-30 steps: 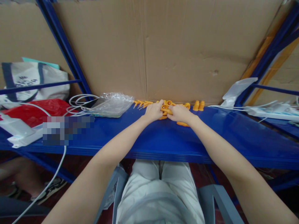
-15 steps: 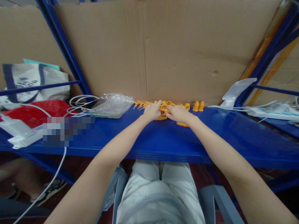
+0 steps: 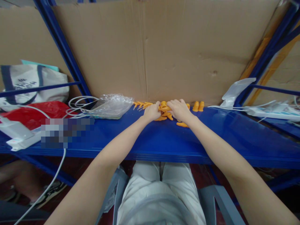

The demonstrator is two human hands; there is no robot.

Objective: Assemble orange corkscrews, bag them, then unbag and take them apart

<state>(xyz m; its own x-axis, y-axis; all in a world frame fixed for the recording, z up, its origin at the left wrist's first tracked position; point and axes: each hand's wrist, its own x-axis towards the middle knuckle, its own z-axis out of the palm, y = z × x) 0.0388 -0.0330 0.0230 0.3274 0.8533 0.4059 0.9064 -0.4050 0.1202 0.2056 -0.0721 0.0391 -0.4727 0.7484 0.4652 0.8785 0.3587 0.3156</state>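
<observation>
Close together at the back of the blue table, my left hand [image 3: 152, 112] and my right hand [image 3: 179, 110] are both closed. An orange plastic piece [image 3: 164, 108] spans the gap between them, its ends hidden by my fingers. Just beneath, more curved orange pieces [image 3: 167, 115] lie on the table. Another orange piece [image 3: 182, 124] rests below my right wrist. Left of my left hand is a row of orange pieces with metal spirals [image 3: 142, 105], like corkscrews. Two orange bell-shaped pieces [image 3: 198, 106] stand upright to the right of my right hand.
A clear plastic bag [image 3: 114, 106], white cables [image 3: 81, 101] and a red bag [image 3: 47, 112] lie to the left. A white power strip [image 3: 272, 112] sits at the right. Cardboard [image 3: 175, 47] walls off the back, between blue posts [image 3: 63, 47]. Another person's leg [image 3: 22, 178] shows lower left.
My right hand has turned and lifted slightly around the orange piece, its fingers now pointing more upward. My left hand stays nearly in place. More loose orange pieces show beneath.
</observation>
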